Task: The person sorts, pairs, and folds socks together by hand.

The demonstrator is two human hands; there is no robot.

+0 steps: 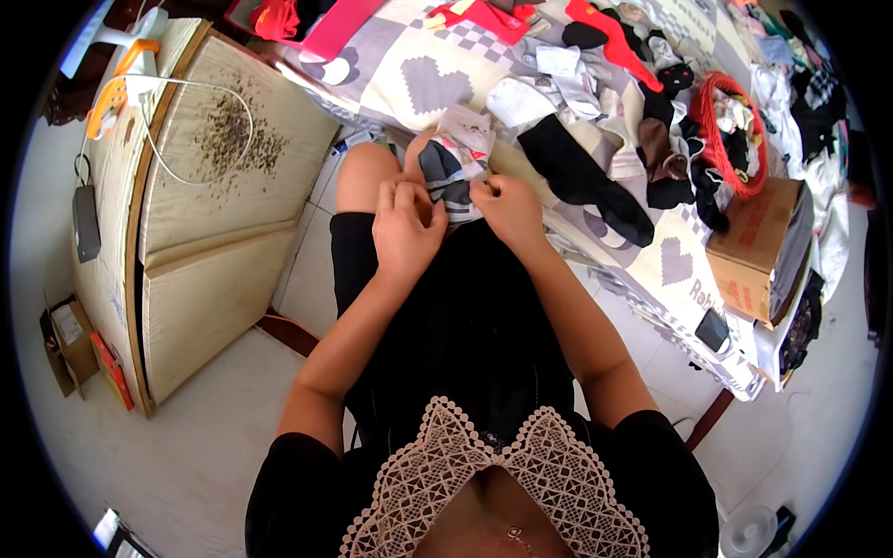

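I am watching a person sitting close against the bed (383, 76), bent over a small patterned sock bundle (453, 166); it is resting on the lap, just at the bed's near edge, and is showing pale, dark, red and grey patches; whether it is one sock or several layers, I cannot tell. To my mind, handling it well is calling for a light, even pull; one hand should be anchoring the cloth against the leg while the other is levelling the edge, with the layers lying flat rather than bunching under the thumbs.

The right hand (507, 210) is pinching the bundle's side, thumb and forefinger meeting on the fabric, the other fingers curling in towards the palm; the left hand (407, 230) is arching over the opposite side, its fingers bent and slightly parted, its thumb reaching to the lower part of the cloth; whether those fingertips are truly gripping or only touching, I cannot tell.

Up on the bed, a long black sock (588, 179) is lying near the same edge; white socks (561, 77) are lying farther in; a red basket (704, 119) is standing towards the bed's right-hand end, holding more clothing.
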